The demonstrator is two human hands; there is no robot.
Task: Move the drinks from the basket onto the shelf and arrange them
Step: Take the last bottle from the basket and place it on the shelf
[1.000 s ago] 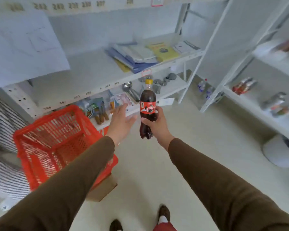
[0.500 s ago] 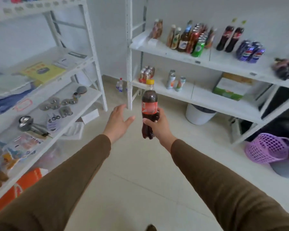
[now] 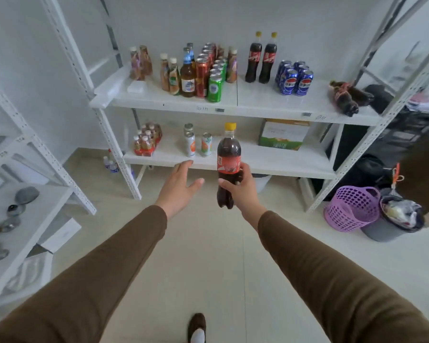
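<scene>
My right hand [image 3: 243, 191] grips a cola bottle [image 3: 228, 154] with a red label and yellow cap, held upright in front of me. My left hand [image 3: 180, 185] is beside it, fingers spread, holding nothing. Ahead stands the white drinks shelf [image 3: 258, 102]. Its upper board carries two upright cola bottles [image 3: 260, 59], several blue cans [image 3: 294, 79], several red and green cans [image 3: 209, 73], glass bottles [image 3: 178, 73] and two cola bottles lying down [image 3: 344, 96]. The red basket is out of view.
The lower board [image 3: 270, 160] holds a pack of small bottles [image 3: 146, 141], two cans [image 3: 197, 143] and a green and white box [image 3: 282, 134]. A purple basket [image 3: 351, 207] and a grey bin [image 3: 394, 219] stand on the floor at right. Another white rack [image 3: 22, 219] is at left.
My view has swung right, away from the red basket and the tool rack, to face the drinks shelf. The cola bottle stays in my right hand; my left hand stays open.
</scene>
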